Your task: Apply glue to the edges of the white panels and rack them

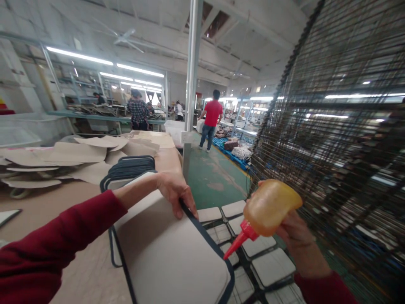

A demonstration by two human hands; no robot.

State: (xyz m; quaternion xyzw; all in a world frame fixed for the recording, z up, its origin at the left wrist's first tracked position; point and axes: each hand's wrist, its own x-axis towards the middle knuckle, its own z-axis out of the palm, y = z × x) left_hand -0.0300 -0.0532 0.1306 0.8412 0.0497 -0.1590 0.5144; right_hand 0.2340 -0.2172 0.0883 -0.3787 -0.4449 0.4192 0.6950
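My left hand (174, 192) rests on the far edge of a grey panel with a dark blue border (172, 253), fingers curled over the rim and gripping it. The panel lies on the brown worktable (82, 270). My right hand (294, 236) is closed round an orange squeeze bottle (270, 207) held tilted, its red nozzle (236, 247) pointing down-left at the panel's right edge. Both sleeves are dark red.
A stack of dark-edged panels (129, 169) and loose beige cut sheets (76, 154) lie farther back on the table. Grey squares (272, 266) sit on a rack below right. A tall wire rack (341, 139) fills the right. People stand in the green aisle (218, 173).
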